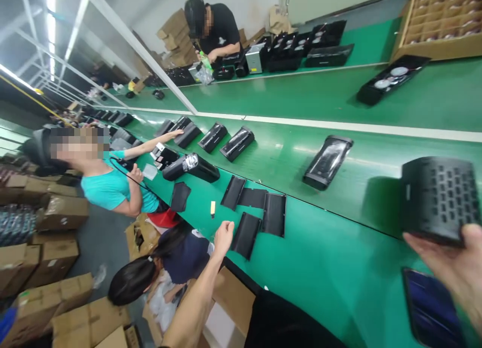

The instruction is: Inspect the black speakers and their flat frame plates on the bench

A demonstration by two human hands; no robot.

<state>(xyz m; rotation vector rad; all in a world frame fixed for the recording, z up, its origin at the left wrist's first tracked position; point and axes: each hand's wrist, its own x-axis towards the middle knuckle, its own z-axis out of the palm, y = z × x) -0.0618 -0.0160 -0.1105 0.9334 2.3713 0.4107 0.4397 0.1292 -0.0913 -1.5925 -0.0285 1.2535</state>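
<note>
My right hand grips the lower end of a black box-shaped housing with a slotted grille, held up at the right edge. A dark phone lies on the green table below it. My left hand is raised over the table with its fingers curled together; whatever is between them is too small to make out. Beside it lie curved black panels. A small yellow piece rests to the left of that hand.
Black housings lie along the green belt. A person in turquoise reaches for one at the left. Another person bends over cartons close to my left arm. A third works across the line.
</note>
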